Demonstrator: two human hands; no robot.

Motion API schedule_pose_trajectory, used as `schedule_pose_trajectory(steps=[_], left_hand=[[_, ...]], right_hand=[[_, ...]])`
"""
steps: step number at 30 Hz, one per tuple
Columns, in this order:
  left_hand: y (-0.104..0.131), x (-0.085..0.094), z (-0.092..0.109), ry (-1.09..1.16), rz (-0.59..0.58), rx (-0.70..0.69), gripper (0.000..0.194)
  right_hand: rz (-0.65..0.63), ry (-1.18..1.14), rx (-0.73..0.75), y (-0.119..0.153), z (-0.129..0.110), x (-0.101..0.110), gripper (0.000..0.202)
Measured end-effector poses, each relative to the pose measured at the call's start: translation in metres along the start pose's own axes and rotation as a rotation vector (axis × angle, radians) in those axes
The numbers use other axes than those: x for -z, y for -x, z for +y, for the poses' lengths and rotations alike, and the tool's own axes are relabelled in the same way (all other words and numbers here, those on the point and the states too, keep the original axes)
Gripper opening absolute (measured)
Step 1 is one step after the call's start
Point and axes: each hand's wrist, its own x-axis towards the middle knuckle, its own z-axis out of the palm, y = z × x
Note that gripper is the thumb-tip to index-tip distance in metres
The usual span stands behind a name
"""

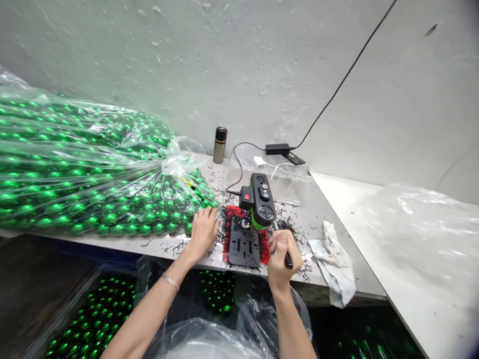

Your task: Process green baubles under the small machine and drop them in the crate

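Note:
My left hand (204,230) rests at the mouth of a clear plastic bag (175,162) full of shiny green balls (108,218). Its fingers are curled down and together, and what they hold is hidden. In front of me stands a small black bench drill press (262,199) with a slotted base plate (244,247) on a red mat (265,252). My right hand (283,254) is wrapped around the press's lever (288,261), whose black end sticks out below the fist. Dark shavings lie around the press.
A spray can (220,145) and a black power adapter (277,149) stand near the wall. White cloths (333,264) hang over the table's front edge at right. Below the table are more green balls (97,311) in plastic; a clear plastic bag (415,224) lies at far right.

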Motion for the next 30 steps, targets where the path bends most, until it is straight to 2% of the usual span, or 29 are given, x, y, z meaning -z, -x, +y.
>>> schedule_pose_trajectory(steps=[2, 4, 7, 9, 10, 12, 15, 17, 19, 22, 24, 27, 30], left_hand=[[-0.033, 0.001, -0.009, -0.098, -0.088, 0.088, 0.022], [-0.054, -0.001, -0.015, -0.117, -0.126, 0.115, 0.013], [-0.064, -0.002, -0.018, -0.111, -0.14, 0.121, 0.009], [-0.061, 0.002, -0.019, -0.003, -0.129, 0.159, 0.02], [-0.057, 0.005, -0.02, 0.127, -0.124, 0.197, 0.028], [-0.045, 0.011, -0.019, 0.542, -0.149, 0.307, 0.04], [-0.019, 0.014, -0.012, 1.181, -0.259, 0.487, 0.046], [-0.001, 0.01, -0.005, 1.403, -0.301, 0.592, 0.044], [0.012, 0.002, 0.003, 1.48, -0.315, 0.658, 0.042], [0.021, -0.014, 0.016, 1.444, -0.336, 0.658, 0.049], [0.022, -0.028, 0.025, 1.324, -0.334, 0.593, 0.053], [0.026, -0.045, 0.037, 1.04, -0.285, 0.428, 0.047], [0.033, -0.053, 0.045, 0.745, -0.198, 0.213, 0.038]], right_hand=[[-0.003, -0.012, 0.009, 0.001, 0.001, 0.0, 0.037], [0.003, -0.012, 0.015, 0.002, 0.002, 0.0, 0.037], [0.009, 0.02, 0.013, 0.004, 0.003, 0.0, 0.037], [0.007, 0.041, 0.014, 0.005, 0.003, 0.0, 0.036], [0.004, 0.047, 0.016, 0.005, 0.004, 0.001, 0.036], [0.002, 0.049, 0.025, 0.005, 0.004, 0.0, 0.036], [0.021, 0.036, 0.034, 0.005, 0.004, -0.001, 0.036], [0.03, 0.04, 0.03, 0.005, 0.004, -0.001, 0.037], [0.022, 0.059, 0.021, 0.005, 0.004, -0.001, 0.038], [0.014, 0.082, 0.027, 0.005, 0.004, -0.001, 0.038], [0.015, 0.086, 0.039, 0.005, 0.005, 0.0, 0.037], [0.012, 0.084, 0.058, 0.005, 0.005, 0.0, 0.036], [0.002, 0.085, 0.073, 0.005, 0.005, 0.001, 0.034]])
